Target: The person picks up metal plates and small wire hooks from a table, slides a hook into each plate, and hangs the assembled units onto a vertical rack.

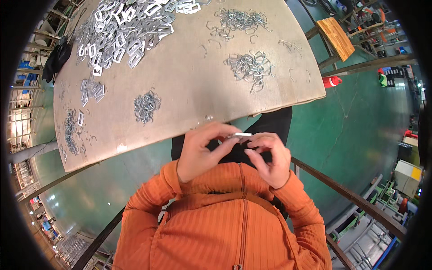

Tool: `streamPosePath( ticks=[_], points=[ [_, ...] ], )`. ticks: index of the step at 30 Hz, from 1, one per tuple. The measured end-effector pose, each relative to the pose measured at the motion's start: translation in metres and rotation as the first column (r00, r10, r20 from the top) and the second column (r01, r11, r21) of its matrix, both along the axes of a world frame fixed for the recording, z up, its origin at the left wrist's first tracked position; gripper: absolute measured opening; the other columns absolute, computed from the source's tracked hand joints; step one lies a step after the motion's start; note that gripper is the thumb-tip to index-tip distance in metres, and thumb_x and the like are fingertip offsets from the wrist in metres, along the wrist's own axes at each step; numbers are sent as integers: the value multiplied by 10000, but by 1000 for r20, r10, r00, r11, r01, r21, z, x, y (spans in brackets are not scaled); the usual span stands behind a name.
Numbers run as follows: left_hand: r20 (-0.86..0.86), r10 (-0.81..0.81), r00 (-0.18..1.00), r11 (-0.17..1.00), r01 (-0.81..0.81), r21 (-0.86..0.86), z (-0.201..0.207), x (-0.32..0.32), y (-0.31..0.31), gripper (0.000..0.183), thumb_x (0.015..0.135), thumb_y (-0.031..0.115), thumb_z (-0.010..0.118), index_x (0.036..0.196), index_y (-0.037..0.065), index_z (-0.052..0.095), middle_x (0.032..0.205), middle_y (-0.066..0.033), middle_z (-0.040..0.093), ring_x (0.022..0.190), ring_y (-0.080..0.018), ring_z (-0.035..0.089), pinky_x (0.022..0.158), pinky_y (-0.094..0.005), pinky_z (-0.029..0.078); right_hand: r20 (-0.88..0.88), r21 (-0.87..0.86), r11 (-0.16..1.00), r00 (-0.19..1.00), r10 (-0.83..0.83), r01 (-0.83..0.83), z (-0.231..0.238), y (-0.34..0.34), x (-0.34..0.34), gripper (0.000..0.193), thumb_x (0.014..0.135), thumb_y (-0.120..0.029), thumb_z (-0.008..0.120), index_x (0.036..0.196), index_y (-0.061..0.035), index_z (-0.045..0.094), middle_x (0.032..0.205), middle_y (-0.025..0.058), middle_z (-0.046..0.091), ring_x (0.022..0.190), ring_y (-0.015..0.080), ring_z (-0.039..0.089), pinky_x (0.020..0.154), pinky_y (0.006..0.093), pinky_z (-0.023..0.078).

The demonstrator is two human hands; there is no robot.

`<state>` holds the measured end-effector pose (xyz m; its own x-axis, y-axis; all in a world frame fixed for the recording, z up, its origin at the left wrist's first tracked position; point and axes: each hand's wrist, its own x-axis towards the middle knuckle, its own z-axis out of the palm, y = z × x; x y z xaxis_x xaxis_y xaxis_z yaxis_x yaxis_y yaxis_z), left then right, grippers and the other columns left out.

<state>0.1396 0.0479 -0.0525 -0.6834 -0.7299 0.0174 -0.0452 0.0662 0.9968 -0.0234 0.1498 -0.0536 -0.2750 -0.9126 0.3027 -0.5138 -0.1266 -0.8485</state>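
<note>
Here, the left fingers (219,130) pinch a flat silvery piece (244,134) (right fingers (267,141) curled, grip unclear).

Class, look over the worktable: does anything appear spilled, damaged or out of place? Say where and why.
One pale metal frame lies alone beside the wire hooks at the left of the tabletop, apart from the nearby frame cluster, so it looks stray. No damage is discernible.

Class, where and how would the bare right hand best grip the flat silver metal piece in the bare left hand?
Probably by its projecting right end, coming from the right, pinched between thumb and fingertip of the bare right hand: the flat silver metal piece looks thin, and the bare left hand holds its other end.
</note>
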Motion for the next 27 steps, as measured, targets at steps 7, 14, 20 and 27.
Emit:
streamPosePath(
  ticks=[7,14,20,27],
  points=[
    [52,-62,997,988,68,-137,-33,-3,-10,189,775,-36,668,946,44,669,817,-75,654,721,-170,625,642,-264,476,-408,50,996,912,-42,68,-18,-77,-42,268,797,-99,666,1030,-21,560,1070,176,567,949,314,573,795,382,477],
    [31,-100,995,989,103,-104,-56,-2,-24,157,777,31,683,930,63,669,831,-78,643,721,-227,601,635,-316,468,-592,219,969,805,38,116,-51,-130,-20,428,816,-263,640,1157,-30,531,1286,206,448,1228,394,397,1020,553,304],
    [23,-146,989,984,148,-104,-72,0,-32,145,767,40,689,910,54,675,830,-82,642,719,-231,606,624,-311,479,-543,257,966,832,112,38,-41,-124,-1,336,827,-219,626,1101,-36,557,1234,161,493,1198,341,446,1030,528,307],
    [-13,-157,988,980,154,-125,-69,0,-37,150,737,-21,702,877,26,677,866,-101,675,775,-230,644,672,-305,511,-403,245,964,892,203,-108,-30,-136,-6,281,825,-186,617,1062,-40,575,1185,122,540,1167,304,489,1005,482,346]
  ],
)
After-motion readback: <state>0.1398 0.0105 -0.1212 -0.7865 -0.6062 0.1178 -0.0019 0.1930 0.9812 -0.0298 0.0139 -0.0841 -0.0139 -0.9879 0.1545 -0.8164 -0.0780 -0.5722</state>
